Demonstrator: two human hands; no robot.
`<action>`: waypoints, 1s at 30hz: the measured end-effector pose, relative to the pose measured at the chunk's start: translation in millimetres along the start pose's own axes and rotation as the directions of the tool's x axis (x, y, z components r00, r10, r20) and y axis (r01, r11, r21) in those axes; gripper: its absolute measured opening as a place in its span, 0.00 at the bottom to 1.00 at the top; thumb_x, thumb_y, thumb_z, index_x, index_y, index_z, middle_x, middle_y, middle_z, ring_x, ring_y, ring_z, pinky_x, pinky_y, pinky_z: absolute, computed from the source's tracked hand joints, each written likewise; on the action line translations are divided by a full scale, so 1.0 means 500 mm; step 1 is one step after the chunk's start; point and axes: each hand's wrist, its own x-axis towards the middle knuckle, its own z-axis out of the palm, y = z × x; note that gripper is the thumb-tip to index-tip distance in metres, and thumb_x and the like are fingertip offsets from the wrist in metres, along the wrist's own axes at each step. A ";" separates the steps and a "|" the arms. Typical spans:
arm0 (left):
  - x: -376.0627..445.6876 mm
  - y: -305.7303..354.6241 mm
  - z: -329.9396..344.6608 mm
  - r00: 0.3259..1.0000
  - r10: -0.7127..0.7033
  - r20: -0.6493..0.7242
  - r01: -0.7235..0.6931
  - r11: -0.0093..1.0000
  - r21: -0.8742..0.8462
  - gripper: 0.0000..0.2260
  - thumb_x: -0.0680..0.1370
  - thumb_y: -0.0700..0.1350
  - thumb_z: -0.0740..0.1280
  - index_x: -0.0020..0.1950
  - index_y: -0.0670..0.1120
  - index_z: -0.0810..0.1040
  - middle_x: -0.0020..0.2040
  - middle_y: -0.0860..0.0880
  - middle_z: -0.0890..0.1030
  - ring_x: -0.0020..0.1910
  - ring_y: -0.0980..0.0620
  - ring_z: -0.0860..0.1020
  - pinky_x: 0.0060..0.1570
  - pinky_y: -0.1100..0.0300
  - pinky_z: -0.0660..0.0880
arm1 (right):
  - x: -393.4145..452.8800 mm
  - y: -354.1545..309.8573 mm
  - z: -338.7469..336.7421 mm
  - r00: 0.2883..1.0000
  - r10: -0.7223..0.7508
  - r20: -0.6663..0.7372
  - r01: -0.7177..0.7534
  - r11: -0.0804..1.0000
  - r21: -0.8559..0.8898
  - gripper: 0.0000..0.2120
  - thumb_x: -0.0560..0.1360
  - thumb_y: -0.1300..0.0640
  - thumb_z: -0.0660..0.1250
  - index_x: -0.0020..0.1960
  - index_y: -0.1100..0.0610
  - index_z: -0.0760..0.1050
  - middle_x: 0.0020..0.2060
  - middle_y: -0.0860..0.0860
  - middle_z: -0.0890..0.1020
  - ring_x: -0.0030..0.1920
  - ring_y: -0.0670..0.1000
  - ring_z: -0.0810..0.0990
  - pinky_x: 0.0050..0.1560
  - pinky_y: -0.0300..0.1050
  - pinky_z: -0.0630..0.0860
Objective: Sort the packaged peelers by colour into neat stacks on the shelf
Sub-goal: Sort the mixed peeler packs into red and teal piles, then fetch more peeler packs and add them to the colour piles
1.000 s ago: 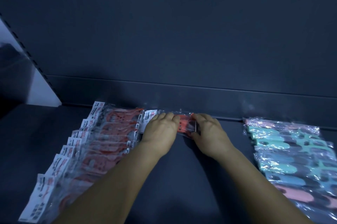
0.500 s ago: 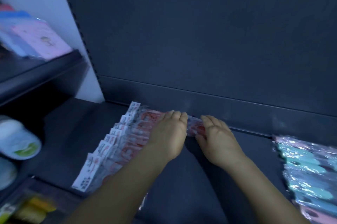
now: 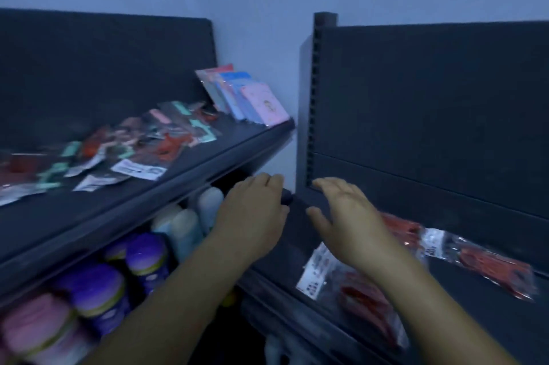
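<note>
- Pile of unsorted peelers (image 3: 124, 146) lies up and left of both hands on the left shelf (image 3: 190, 174), packs pointing every way; blurred.
- Left hand (image 3: 252, 213) nearer the pile, fingers loosely bent, empty.
- Right hand (image 3: 347, 216) fingers spread, empty, over the red stack (image 3: 356, 284).
- Half a second ago both hands pressed a red pack; now released, view swung left.

Left forearm: bare from wrist to frame edge, no sleeve.
Right forearm: bare likewise, no sleeve.
Left hand (image 3: 252, 210): ungloved, no ring or watch visible.
Right hand (image 3: 350, 216): ungloved, no ring, no wristband.
Detail: blurred, nails indistinct.
</note>
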 end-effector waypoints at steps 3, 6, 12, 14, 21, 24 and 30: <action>-0.043 -0.088 -0.057 0.998 -0.060 -0.029 0.060 0.998 0.010 0.23 0.81 0.52 0.57 0.74 0.49 0.58 0.70 0.50 0.66 0.68 0.50 0.65 0.65 0.56 0.64 | 0.029 -0.101 0.021 0.997 -0.073 0.004 0.072 0.997 0.040 0.24 0.79 0.49 0.59 0.73 0.53 0.60 0.71 0.48 0.66 0.71 0.50 0.62 0.70 0.42 0.58; -0.080 -0.163 -0.106 0.989 -0.121 -0.084 0.124 0.992 0.024 0.22 0.81 0.53 0.58 0.73 0.49 0.60 0.69 0.51 0.67 0.66 0.50 0.66 0.62 0.57 0.65 | 0.055 -0.188 0.042 0.990 -0.143 0.014 0.141 0.986 0.094 0.24 0.79 0.49 0.58 0.74 0.53 0.60 0.72 0.48 0.65 0.71 0.49 0.61 0.69 0.42 0.59; -0.132 -0.289 -0.162 0.945 -0.264 -0.195 0.280 0.958 0.059 0.20 0.78 0.51 0.61 0.69 0.48 0.66 0.65 0.50 0.71 0.65 0.49 0.68 0.62 0.58 0.64 | 0.114 -0.315 0.094 0.963 -0.268 0.010 0.265 0.957 0.118 0.23 0.79 0.51 0.60 0.72 0.54 0.63 0.70 0.49 0.68 0.70 0.50 0.64 0.68 0.42 0.61; -0.137 -0.329 -0.173 0.929 -0.316 -0.194 0.334 0.940 0.068 0.20 0.78 0.51 0.61 0.70 0.48 0.67 0.65 0.49 0.72 0.64 0.48 0.69 0.62 0.57 0.64 | 0.137 -0.344 0.110 0.954 -0.300 0.016 0.296 0.946 0.132 0.22 0.78 0.51 0.61 0.70 0.54 0.65 0.68 0.50 0.70 0.68 0.50 0.66 0.66 0.42 0.62; -0.122 -0.477 -0.186 0.814 -0.575 -0.085 0.581 0.803 0.133 0.24 0.78 0.54 0.59 0.72 0.47 0.63 0.68 0.45 0.69 0.66 0.43 0.68 0.65 0.51 0.65 | 0.252 -0.414 0.175 0.920 -0.378 0.104 0.353 0.914 0.198 0.23 0.78 0.50 0.61 0.71 0.54 0.64 0.68 0.50 0.70 0.68 0.52 0.66 0.65 0.43 0.64; -0.107 -0.533 -0.179 0.731 -0.679 -0.069 0.678 0.710 0.189 0.25 0.79 0.56 0.57 0.74 0.48 0.61 0.73 0.47 0.65 0.71 0.43 0.62 0.72 0.46 0.54 | 0.307 -0.443 0.196 0.903 -0.405 0.142 0.370 0.903 0.219 0.23 0.78 0.50 0.61 0.70 0.55 0.65 0.67 0.53 0.71 0.67 0.53 0.68 0.64 0.43 0.65; -0.063 -0.610 -0.160 0.516 -0.856 0.031 0.849 0.516 0.116 0.30 0.78 0.62 0.56 0.76 0.52 0.53 0.78 0.51 0.51 0.76 0.40 0.47 0.67 0.33 0.55 | 0.412 -0.503 0.238 0.878 -0.425 0.221 0.386 0.901 0.199 0.26 0.77 0.48 0.60 0.73 0.55 0.62 0.69 0.54 0.69 0.68 0.55 0.66 0.65 0.47 0.65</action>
